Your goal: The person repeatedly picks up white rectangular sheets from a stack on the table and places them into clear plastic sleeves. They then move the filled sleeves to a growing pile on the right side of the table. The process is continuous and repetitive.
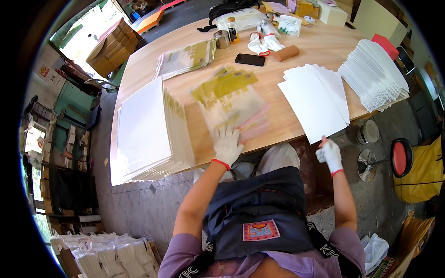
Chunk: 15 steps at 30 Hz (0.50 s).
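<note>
Just past table edge (278, 136), right hand (329, 153)

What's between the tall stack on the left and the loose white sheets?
In the head view, overlapping clear bags with yellow-green print lie between the tall stack and white sheets, the left grip on their near end; bare tabletop shows either side.

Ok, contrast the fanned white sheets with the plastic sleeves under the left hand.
The white sheets are plain and opaque; the plastic sleeves are see-through with yellow-green print. The left hand rests on the sleeves, while the right hand is at the sheets' near edge. Both lie fanned on the table.
</note>
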Each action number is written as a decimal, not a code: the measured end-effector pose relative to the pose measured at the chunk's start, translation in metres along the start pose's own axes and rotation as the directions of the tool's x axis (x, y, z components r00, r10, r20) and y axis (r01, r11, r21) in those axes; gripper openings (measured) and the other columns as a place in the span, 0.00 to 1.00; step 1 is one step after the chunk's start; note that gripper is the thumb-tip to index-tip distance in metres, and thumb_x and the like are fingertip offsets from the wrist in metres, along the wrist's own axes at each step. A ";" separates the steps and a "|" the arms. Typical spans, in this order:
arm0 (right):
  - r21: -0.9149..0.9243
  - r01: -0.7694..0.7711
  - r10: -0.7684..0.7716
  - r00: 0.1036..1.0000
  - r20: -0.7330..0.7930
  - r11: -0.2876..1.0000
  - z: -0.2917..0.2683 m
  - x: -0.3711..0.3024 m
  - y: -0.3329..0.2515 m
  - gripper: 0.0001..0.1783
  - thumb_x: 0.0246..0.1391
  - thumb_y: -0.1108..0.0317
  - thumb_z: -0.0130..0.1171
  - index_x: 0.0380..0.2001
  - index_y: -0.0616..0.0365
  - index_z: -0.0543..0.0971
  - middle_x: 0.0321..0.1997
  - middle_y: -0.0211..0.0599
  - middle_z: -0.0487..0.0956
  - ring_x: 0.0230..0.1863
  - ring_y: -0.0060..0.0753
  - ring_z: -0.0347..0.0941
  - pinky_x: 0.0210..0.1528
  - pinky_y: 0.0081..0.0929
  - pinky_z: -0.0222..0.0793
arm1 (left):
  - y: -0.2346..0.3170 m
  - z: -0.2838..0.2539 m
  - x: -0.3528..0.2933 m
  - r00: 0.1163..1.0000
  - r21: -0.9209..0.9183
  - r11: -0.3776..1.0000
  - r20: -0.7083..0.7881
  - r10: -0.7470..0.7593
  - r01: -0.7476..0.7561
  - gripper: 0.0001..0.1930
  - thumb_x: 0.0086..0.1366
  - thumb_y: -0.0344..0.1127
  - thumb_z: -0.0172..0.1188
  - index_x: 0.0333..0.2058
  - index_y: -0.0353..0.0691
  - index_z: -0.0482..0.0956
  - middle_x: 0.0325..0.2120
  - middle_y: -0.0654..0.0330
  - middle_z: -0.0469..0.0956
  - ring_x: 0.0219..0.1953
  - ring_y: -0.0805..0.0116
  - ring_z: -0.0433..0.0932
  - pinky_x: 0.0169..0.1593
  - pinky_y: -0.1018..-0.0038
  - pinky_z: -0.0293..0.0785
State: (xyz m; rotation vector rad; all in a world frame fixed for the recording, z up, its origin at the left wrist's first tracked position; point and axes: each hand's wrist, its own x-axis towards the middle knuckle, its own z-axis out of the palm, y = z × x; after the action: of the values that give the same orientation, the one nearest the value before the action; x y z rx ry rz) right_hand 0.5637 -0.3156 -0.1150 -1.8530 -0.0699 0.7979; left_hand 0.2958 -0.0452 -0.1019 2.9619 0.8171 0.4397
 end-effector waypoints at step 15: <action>0.631 0.151 -0.305 0.942 0.143 0.761 -0.020 -0.022 -0.027 0.21 0.48 0.69 0.54 0.46 0.63 0.67 0.38 0.40 0.76 0.33 0.28 0.75 0.31 0.22 0.75 | -0.004 0.013 0.018 0.993 0.002 0.998 0.100 -0.062 0.062 0.12 0.47 0.32 0.56 0.33 0.45 0.70 0.32 0.58 0.71 0.37 0.59 0.72 0.38 0.64 0.72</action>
State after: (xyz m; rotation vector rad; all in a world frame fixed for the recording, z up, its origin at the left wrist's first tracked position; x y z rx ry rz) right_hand 0.5659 -0.3291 -0.0775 -1.0953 -0.1679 0.7520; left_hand 0.3123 -0.0320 -0.1106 2.9199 0.8944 0.2862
